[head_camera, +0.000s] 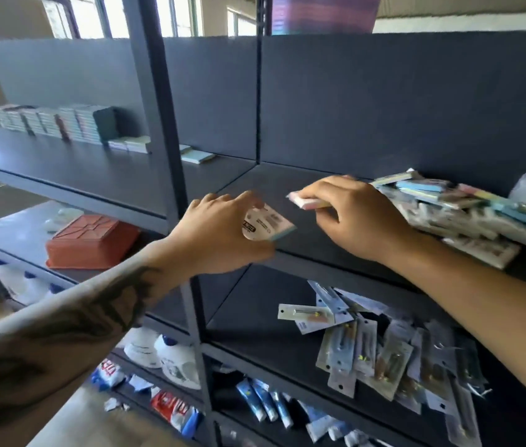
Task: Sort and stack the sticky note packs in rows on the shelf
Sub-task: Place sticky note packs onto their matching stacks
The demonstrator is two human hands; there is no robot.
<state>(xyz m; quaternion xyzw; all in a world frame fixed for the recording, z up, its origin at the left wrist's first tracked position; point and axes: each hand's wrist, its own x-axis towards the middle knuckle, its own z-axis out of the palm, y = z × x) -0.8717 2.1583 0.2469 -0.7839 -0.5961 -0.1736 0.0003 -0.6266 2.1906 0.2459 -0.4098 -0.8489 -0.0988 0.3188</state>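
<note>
Left hand (219,233) pinching one sticky note pack (268,224) above the dark shelf (303,233) front edge; right hand (352,217) gripping a pink pack (303,201) just beside it; loose heap of packs (468,211) at shelf right; stacked rows (55,121) far left.

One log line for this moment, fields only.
left hand: holds sticky note pack | right hand: holds pink pack | loose pile: right, unsorted

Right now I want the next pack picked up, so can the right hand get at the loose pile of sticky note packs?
Probably yes: the right hand is beside the pile with nothing between, but it already pinches a pink pack, which likely needs setting down first.
</note>
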